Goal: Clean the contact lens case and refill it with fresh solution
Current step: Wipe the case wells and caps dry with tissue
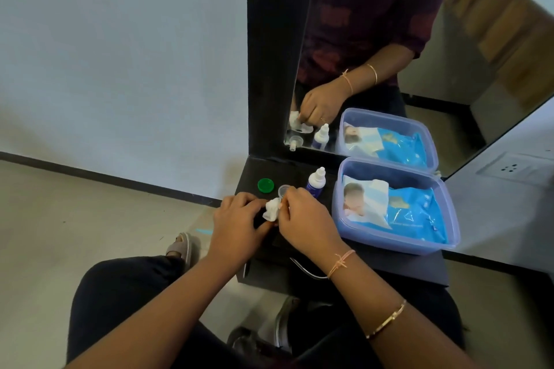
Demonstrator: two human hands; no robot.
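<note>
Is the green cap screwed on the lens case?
No, the green cap lies loose on the black shelf, touching nothing else.

Head-worn, down, close over right hand (302, 216)

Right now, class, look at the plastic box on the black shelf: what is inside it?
The plastic box holds a blue-and-white packet lying flat, filling most of the floor. Whatever lies under the packet is covered, so it cannot be told.
</note>
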